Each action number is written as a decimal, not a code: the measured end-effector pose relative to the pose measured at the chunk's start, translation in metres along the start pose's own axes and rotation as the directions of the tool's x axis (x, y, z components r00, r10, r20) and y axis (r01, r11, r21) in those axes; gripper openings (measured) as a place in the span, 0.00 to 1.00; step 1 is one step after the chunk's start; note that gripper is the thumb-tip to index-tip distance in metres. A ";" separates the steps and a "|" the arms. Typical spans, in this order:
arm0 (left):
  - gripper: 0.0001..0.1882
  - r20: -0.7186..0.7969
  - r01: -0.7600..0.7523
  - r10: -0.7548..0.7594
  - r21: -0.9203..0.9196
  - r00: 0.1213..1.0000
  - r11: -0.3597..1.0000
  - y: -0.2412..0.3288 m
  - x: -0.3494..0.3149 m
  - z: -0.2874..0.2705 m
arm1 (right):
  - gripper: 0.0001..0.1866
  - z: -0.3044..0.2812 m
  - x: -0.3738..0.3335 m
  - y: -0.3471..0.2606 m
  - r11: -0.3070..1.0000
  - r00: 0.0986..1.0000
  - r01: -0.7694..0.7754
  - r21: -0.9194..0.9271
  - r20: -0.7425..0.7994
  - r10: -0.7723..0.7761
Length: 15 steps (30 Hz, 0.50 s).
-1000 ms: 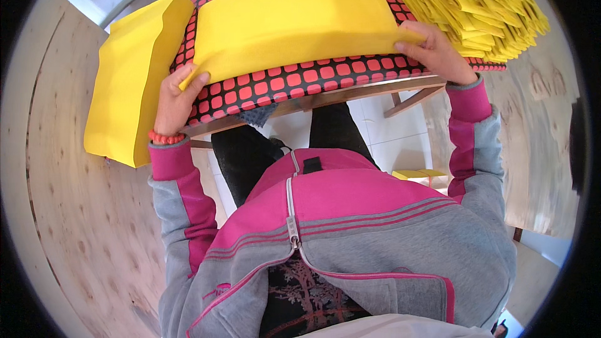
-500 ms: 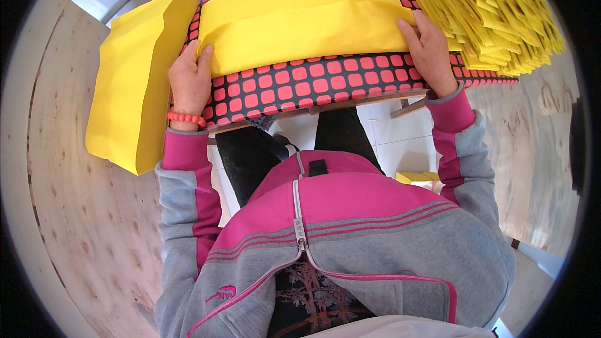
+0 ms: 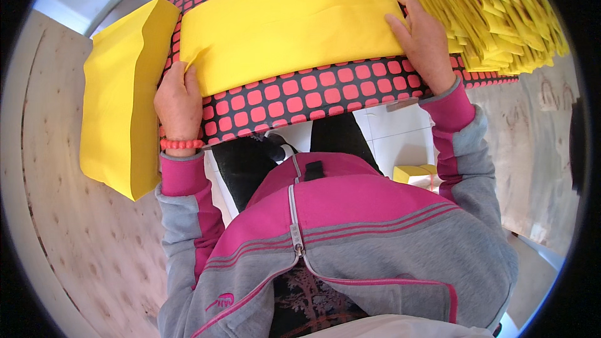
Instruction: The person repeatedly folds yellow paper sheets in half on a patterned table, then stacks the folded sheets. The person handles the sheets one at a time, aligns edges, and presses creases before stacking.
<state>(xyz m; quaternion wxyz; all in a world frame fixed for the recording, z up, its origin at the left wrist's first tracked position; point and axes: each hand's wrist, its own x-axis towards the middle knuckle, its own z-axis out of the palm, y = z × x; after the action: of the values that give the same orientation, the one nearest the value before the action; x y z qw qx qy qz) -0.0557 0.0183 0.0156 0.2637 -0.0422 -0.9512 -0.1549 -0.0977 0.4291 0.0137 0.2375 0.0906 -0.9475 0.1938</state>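
A yellow cloth-like sheet [image 3: 291,28] lies across the red-and-black patterned table cover [image 3: 285,91] in front of me. At its near left corner my left hand [image 3: 178,103], with a red bead bracelet on the wrist, is closed, pinching a small raised bit of the sheet between thumb and fingers. My right hand [image 3: 426,40] is on the sheet's right edge, thumb on top and fingers curled over the edge, partly hidden. The sheet looks mostly smooth, with a faint crease across it.
To the left stands a thick yellow stack [image 3: 119,97] on a wooden board [image 3: 69,213]. Many folded yellow pieces [image 3: 494,15] are heaped at the right end of the table. Another yellow bundle [image 3: 413,173] sits low, below my right forearm.
Both hands have stayed on the sheet; the left moved toward me and slightly left, pulling the corner. The fold that ran across the sheet has flattened out, and its near edge came closer.
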 end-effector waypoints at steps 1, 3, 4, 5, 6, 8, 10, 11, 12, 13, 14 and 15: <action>0.09 0.017 0.008 -0.009 0.003 1.000 1.000 -0.001 0.001 0.001 | 0.21 -0.001 0.000 0.000 0.999 0.999 -0.033 -0.010 0.039 0.034; 0.10 0.051 0.017 -0.013 -0.087 0.999 0.996 -0.005 0.004 0.000 | 0.21 -0.003 -0.001 -0.001 0.998 0.999 -0.031 0.046 0.006 0.031; 0.10 0.069 0.046 -0.039 -0.106 0.997 0.993 -0.008 0.006 -0.001 | 0.21 -0.003 -0.003 -0.002 0.996 1.000 -0.023 0.084 -0.010 0.024; 0.10 0.081 0.094 -0.082 -0.166 0.993 0.982 -0.008 0.006 0.000 | 0.21 -0.004 -0.004 -0.003 0.994 0.999 0.009 0.110 -0.048 -0.003; 0.10 0.078 0.091 -0.078 -0.180 0.994 0.979 -0.009 0.005 -0.001 | 0.22 -0.005 -0.006 -0.004 0.989 0.999 -0.044 0.144 -0.022 0.047; 0.10 0.063 0.088 -0.077 -0.198 0.995 0.976 -0.008 0.003 -0.001 | 0.23 -0.007 -0.010 -0.005 0.967 0.987 -0.162 0.196 0.029 0.159; 0.10 0.082 0.118 -0.106 -0.153 0.991 0.981 -0.008 0.003 -0.001 | 0.24 -0.007 -0.014 -0.006 0.945 0.989 -0.142 0.294 0.001 0.148; 0.10 0.086 0.114 -0.102 -0.149 0.991 0.982 -0.008 0.002 -0.001 | 0.24 -0.007 -0.016 -0.005 0.939 0.988 -0.143 0.314 -0.004 0.152; 0.09 0.083 0.095 -0.083 -0.148 0.993 0.984 -0.007 0.003 -0.001 | 0.24 -0.008 -0.018 -0.004 0.933 0.987 -0.147 0.329 -0.010 0.159; 0.09 0.065 0.059 -0.050 -0.138 0.997 0.989 -0.006 0.003 -0.001 | 0.24 -0.007 -0.019 -0.003 0.903 0.983 -0.167 0.396 0.002 0.181; 0.10 0.058 0.049 -0.042 -0.131 0.997 0.990 -0.006 0.005 0.000 | 0.25 -0.008 -0.021 -0.002 0.910 0.986 -0.151 0.387 -0.002 0.165; 0.10 0.085 0.082 -0.071 -0.135 0.994 0.987 -0.004 0.004 -0.001 | 0.25 -0.007 -0.021 -0.002 0.910 0.987 -0.151 0.386 0.002 0.163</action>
<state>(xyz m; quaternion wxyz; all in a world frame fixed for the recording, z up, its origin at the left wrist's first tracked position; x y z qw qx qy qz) -0.0591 0.0138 0.0176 0.2157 -0.0300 -0.9488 -0.2287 -0.0761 0.4321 0.0099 0.2132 0.0560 -0.8914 0.3960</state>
